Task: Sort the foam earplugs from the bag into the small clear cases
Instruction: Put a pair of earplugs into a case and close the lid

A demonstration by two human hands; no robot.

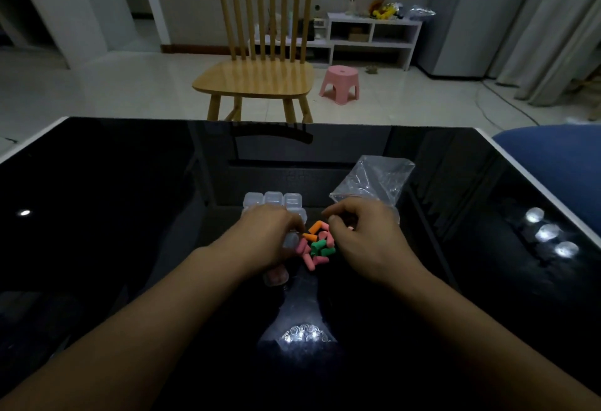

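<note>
A small heap of foam earplugs (317, 245), pink, orange and green, lies on the black glossy table (130, 215) between my hands. My left hand (266, 238) grips a small clear case (290, 240) at the heap's left edge. My right hand (361, 238) hovers at the heap's right with fingers curled and fingertips pinched together; what they pinch is hidden. Several small clear cases (273, 199) stand in a row just beyond my left hand. Another clear case (275, 275) with pink inside sits below my left wrist. The crumpled clear bag (374, 183) lies behind my right hand.
Light reflections shine on the table at the right (549, 232) and near me (304, 336). Beyond the table's far edge stand a wooden chair (257, 79) and a pink stool (340, 84). A blue seat (559, 157) is at the right.
</note>
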